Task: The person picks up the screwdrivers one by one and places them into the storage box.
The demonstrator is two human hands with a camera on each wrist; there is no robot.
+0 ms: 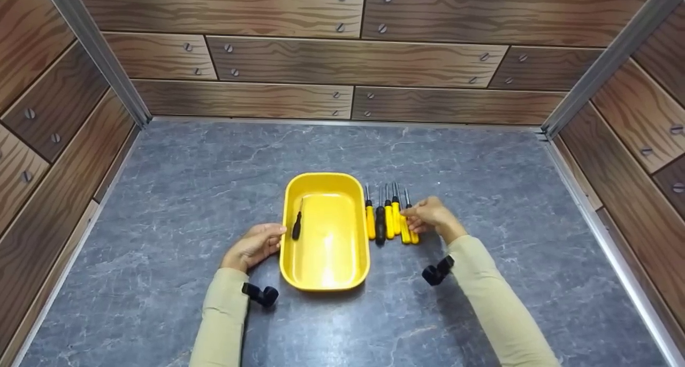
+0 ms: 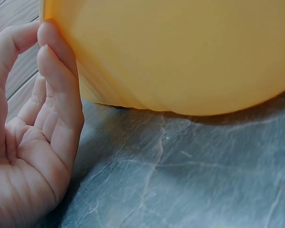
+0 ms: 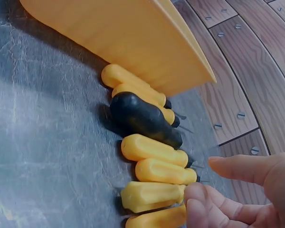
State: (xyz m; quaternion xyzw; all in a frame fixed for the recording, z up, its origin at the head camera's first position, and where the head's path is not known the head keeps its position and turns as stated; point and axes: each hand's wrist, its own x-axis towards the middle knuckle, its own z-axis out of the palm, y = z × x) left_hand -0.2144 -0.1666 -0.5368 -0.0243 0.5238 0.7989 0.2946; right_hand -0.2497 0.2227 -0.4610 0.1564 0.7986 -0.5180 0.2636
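Note:
A yellow plastic tray (image 1: pixel 325 284) stands in the middle of the work surface. Inside it, along its left wall, lies a small black-handled screwdriver (image 1: pixel 296 229). My left hand (image 1: pixel 258 245) pinches the tray's left rim, its fingers against the outer wall in the left wrist view. To the right of the tray is a row of several yellow-handled screwdrivers (image 3: pixel 164 152), with one thick black-handled screwdriver (image 3: pixel 142 118) among them. Over the right end of that row is my right hand (image 1: pixel 431 215), thumb and fingers apart, fingertips close to the nearest yellow handles. Whether they touch is hard to tell.
The grey marbled surface (image 1: pixel 225 158) is bounded by wood-patterned walls (image 1: pixel 278 59) at the back and both sides. Metal strips (image 1: pixel 610 260) run along its edges. A small black camera is strapped to each wrist.

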